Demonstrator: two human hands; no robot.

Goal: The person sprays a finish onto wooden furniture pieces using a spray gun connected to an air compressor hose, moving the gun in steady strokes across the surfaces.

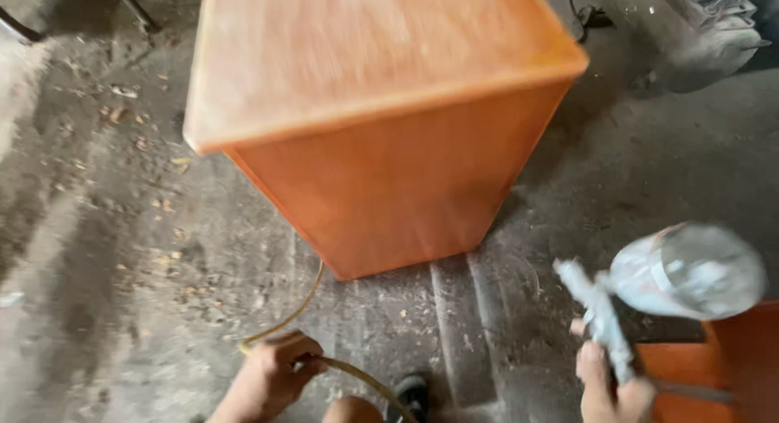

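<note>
- Two things are in the hands: a spray gun [604, 321] and a yellow hose [304, 325].
- The spray gun sits low on the right of the view, its grey body crusted with dried paint, nozzle end pointing up and to the left toward the cabinet. A rounded, paint-smeared cup [690, 270] rides on top of it, blurred.
- The right hand [608, 386] is clenched around the gun's grip, at the bottom edge of the view.
- The left hand [272, 374] is closed around the yellow hose at bottom centre-left. From that hand the hose curves up toward the cabinet's base and also runs right and down toward the person's foot.
- A dark shoe [410, 390] shows just right of the left hand, with a bare knee beside it.
- Beyond both hands stands an orange wooden cabinet [381, 147], tall and box-shaped, its top pale and glossy, one corner facing the camera. It rests directly on the floor [122, 252].
- The floor is grey concrete, dusty, littered with wood chips and shavings.
- Another orange wooden piece [730, 366] fills the bottom right corner, just behind the spray gun.
- A crumpled grey sheet [710, 33] lies at the top right.
</note>
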